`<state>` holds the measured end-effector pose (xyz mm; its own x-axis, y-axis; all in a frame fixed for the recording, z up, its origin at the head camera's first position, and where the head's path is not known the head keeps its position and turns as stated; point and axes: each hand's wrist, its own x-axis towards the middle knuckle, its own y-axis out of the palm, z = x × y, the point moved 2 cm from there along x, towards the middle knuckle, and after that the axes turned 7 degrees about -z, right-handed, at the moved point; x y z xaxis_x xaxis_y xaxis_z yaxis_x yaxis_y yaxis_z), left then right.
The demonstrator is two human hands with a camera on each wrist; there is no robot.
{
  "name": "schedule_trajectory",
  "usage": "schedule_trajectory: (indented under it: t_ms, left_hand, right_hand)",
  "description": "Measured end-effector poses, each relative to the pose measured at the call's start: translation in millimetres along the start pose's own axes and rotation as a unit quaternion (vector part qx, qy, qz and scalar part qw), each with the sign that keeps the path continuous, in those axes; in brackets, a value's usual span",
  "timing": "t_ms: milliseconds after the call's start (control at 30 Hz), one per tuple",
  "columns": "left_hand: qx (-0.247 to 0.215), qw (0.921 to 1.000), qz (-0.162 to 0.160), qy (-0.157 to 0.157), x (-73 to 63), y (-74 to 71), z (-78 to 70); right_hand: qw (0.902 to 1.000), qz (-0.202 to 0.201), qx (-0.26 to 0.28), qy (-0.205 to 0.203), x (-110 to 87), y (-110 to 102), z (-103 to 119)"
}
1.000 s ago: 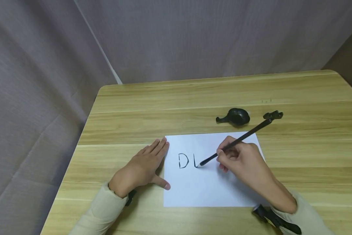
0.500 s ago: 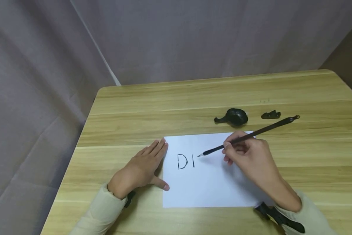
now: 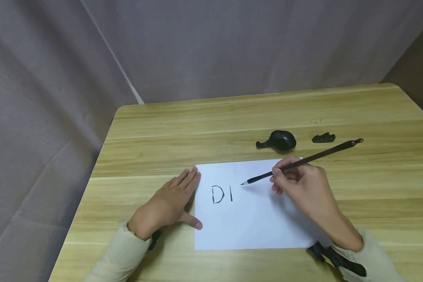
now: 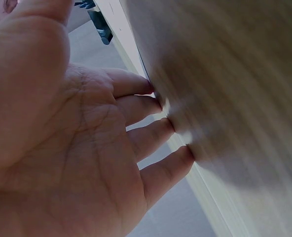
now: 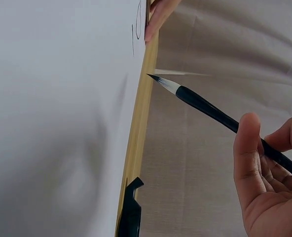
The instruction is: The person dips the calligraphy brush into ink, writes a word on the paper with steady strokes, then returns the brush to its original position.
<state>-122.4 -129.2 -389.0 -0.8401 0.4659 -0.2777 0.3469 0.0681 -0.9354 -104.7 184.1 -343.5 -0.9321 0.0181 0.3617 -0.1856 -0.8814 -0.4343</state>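
Between thumb and fingers my right hand [image 3: 303, 184] pinches a dark-handled writing brush [image 3: 320, 155], its pale-and-black bristle tip pointing left. In the right wrist view the tip of the brush [image 5: 205, 107] is lifted off the sheet. A white sheet of paper [image 3: 239, 227] lies under it, bearing an inked "D" and a vertical stroke. At the sheet's left edge my left hand [image 3: 167, 201] lies flat with straight fingers, fingertips and thumb touching the paper's border. The left wrist view shows the fingers [image 4: 165, 170] extended against the tabletop.
Behind the paper sits a black ink dish [image 3: 282, 141] with a spout-like handle. A small dark brush rest [image 3: 323, 137] stands to its right. The wooden table [image 3: 155, 133] ends at a grey curtain [image 3: 215, 47].
The brush tip has come up off the end of the vertical stroke and moved up and right. My right hand shifted right with it. The left hand has stayed in place.
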Motion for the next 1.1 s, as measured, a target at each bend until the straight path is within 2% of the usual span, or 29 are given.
schedule_trajectory:
  t_ms: [1100]
  left_hand:
    - [0.000,1.0000,-0.003,0.003,-0.2,0.0,0.1]
  right_hand:
    - [0.9996,0.021,-0.013,0.014,0.7,3.3,-1.4]
